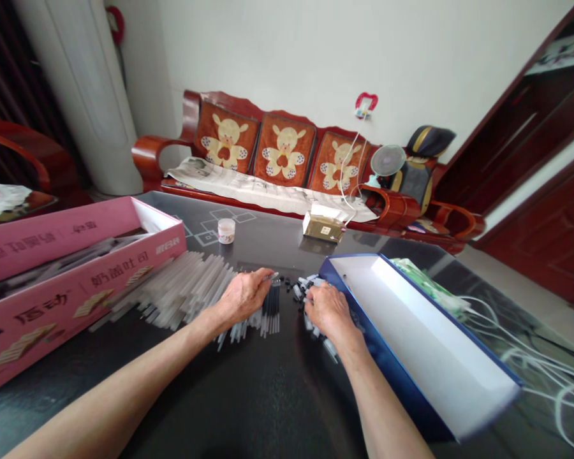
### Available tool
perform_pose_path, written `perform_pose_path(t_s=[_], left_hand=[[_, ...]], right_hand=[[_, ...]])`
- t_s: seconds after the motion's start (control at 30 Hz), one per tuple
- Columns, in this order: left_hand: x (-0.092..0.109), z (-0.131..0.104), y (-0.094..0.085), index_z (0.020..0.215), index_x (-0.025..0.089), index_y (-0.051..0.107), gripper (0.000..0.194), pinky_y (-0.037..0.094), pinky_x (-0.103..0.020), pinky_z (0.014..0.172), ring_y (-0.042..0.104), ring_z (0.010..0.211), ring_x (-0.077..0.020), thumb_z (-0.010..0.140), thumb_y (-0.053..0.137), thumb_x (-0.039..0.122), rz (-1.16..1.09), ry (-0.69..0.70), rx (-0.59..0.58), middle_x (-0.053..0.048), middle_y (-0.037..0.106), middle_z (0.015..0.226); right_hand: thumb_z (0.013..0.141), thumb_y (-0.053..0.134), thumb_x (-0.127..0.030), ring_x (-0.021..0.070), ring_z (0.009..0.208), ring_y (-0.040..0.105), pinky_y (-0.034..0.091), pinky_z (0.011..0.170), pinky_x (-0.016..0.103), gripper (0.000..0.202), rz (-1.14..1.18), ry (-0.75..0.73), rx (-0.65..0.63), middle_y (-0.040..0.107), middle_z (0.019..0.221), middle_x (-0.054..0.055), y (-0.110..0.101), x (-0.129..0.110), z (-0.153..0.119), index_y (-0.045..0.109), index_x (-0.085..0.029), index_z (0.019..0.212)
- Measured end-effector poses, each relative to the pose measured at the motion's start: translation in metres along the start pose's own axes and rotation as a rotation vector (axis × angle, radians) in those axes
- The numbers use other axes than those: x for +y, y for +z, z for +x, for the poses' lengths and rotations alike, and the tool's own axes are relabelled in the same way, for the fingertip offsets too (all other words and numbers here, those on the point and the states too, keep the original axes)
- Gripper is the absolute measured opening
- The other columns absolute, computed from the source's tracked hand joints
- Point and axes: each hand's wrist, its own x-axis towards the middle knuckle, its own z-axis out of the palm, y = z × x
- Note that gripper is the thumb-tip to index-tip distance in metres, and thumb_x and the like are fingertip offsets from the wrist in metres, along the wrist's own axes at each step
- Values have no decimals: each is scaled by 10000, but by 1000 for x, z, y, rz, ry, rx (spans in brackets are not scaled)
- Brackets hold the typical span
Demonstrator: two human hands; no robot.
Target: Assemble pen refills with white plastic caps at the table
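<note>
My left hand [245, 295] is closed over the right end of a row of thin translucent tubes [191, 287], its fingertips pinched near the top of some dark-filled tubes [271, 309]. Whatever it pinches is too small to make out. My right hand [329, 307] curls down on a small pile of white and black pieces [310, 284] beside the blue box, fingers bent together; what lies under them is hidden. A few tiny black pieces [287, 281] lie between the two hands.
A pink box [138, 261] holding tubes stands left, an open blue box [377, 331] with white inside right. Farther back are a small cup [226, 231] and a tissue box [323, 227]. White cables [530, 363] and a green packet [430, 287] lie right of the blue box.
</note>
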Motion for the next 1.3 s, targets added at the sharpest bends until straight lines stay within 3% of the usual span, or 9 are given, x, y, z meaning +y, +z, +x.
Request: perform_pose_path(t_s=[0.17,0.3,0.47,0.57,0.7,0.87,1.13,1.3], left_hand=[[2,-2,3,1151,181,606,365,451,-217,657,664,717,-156,908,379,329,-42,39,-15,-49,714,792],[4,-2,5,1154,181,607,363,456,-230,685,669,751,-164,906,380,320,-50,49,-13,-58,719,847],[6,-4,7,1146,184,611,352,456,-228,664,666,718,-162,899,394,308,-57,89,-33,-49,712,788],[8,-5,7,1144,190,611,345,451,-216,644,656,689,-148,897,398,300,-68,105,-30,-38,702,752],[10,-6,6,1149,190,602,344,438,-212,619,635,646,-135,898,385,284,-83,118,-36,-27,684,719],[9,-7,7,1114,202,603,322,409,-208,593,615,625,-127,903,371,278,-76,122,-47,-12,654,693],[10,-5,5,714,164,601,283,353,-212,556,542,565,-110,891,387,222,-13,107,-60,-9,579,609],[7,-4,6,681,151,561,242,379,-217,593,527,597,-111,861,400,150,43,215,-65,-23,564,647]], right_hand=[[776,518,-240,152,647,590,419,628,256,129,542,18,146,646,712,27,-4,-7,4,641,-199,768],[738,575,-311,124,593,561,416,578,239,111,1039,72,89,610,641,-24,3,-17,7,632,-217,759],[638,700,-328,103,630,584,455,589,227,371,1753,363,-59,633,734,-24,11,-32,8,632,-216,985],[592,744,-303,90,627,585,469,610,225,427,1979,424,-68,629,721,-36,12,-38,8,623,-207,990],[595,752,-319,102,660,600,472,629,228,373,2020,401,1,631,695,-40,14,-42,8,598,-202,914],[640,728,-351,110,678,594,462,643,237,327,1881,312,4,633,714,-31,20,-44,6,596,-198,897],[633,749,-341,116,698,609,457,622,225,328,1816,254,-55,653,784,-9,20,-42,4,596,-186,880],[614,766,-338,105,654,603,470,630,231,352,1814,273,-38,653,723,-16,19,-44,3,633,-172,893]])
